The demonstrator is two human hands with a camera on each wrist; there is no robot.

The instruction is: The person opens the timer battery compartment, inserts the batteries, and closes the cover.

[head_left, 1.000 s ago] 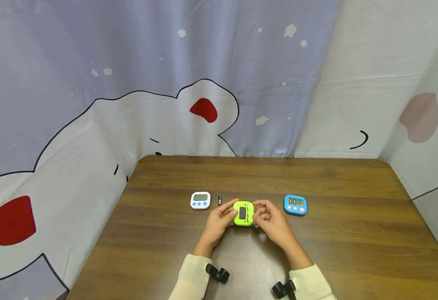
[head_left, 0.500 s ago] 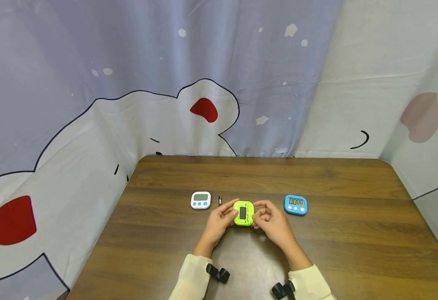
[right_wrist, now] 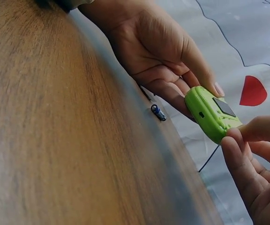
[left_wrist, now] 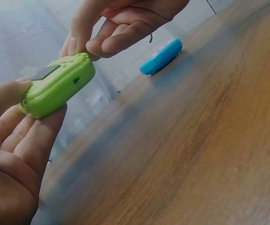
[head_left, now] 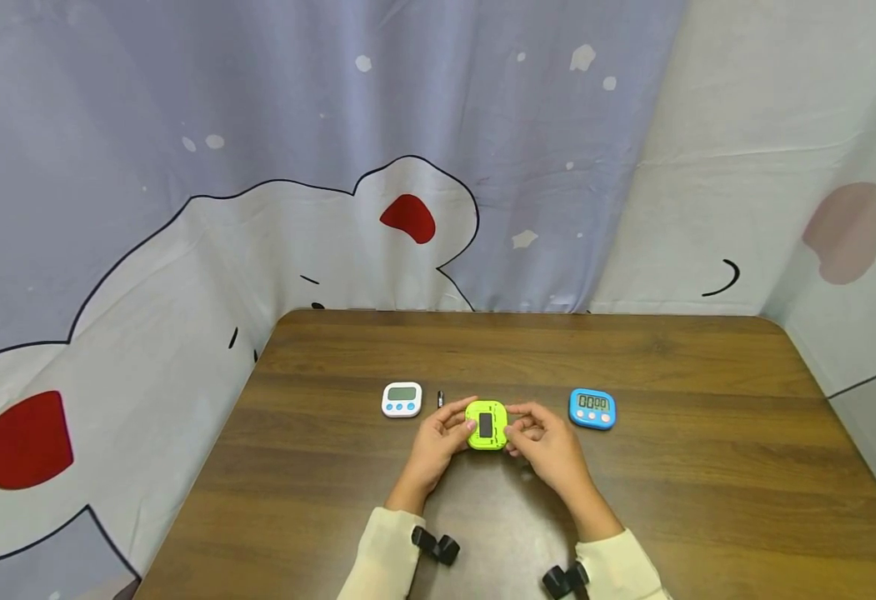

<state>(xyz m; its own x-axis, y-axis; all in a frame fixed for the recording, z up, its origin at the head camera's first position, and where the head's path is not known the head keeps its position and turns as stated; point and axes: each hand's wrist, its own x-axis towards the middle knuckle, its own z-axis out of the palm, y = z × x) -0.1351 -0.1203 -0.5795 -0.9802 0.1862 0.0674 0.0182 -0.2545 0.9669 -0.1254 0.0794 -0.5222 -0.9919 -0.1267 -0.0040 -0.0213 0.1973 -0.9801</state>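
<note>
A lime-green digital timer (head_left: pixel 487 425), with a dark rectangular panel on its upward face, is held above the table between both hands. My left hand (head_left: pixel 438 443) grips its left side, the thumb on the face and fingers curled underneath; the left wrist view shows this hold on the green timer (left_wrist: pixel 60 91). On the opposite side, my right hand (head_left: pixel 547 442) pinches the edge between thumb and fingers, seen from the side in the right wrist view, where the right fingertips (right_wrist: pixel 233 136) meet the lower corner.
A white timer (head_left: pixel 402 400) with blue buttons lies left of the hands, and a small battery (head_left: pixel 441 400) lies beside it. To the right sits a blue timer (head_left: pixel 592 408) with digits on its display. A patterned curtain (head_left: pixel 543 167) hangs behind the wooden table (head_left: pixel 708 467).
</note>
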